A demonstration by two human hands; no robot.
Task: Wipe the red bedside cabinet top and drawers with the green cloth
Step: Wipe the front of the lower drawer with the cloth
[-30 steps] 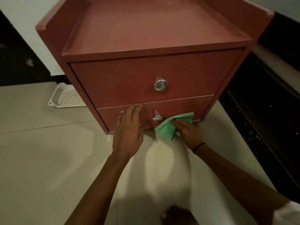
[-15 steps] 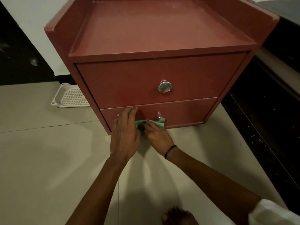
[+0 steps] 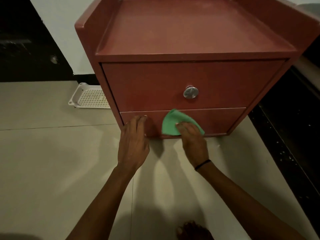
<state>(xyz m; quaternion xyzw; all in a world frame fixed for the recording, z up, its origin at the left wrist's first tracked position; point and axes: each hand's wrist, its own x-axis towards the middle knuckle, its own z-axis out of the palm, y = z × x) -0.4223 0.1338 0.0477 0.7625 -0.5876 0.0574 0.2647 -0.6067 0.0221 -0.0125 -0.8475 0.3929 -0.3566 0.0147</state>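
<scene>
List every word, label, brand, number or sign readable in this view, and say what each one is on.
None: no readable text anywhere.
The red cabinet, its metal knob, the green cloth under the right hand, and the white basket carry no lettering.
</scene>
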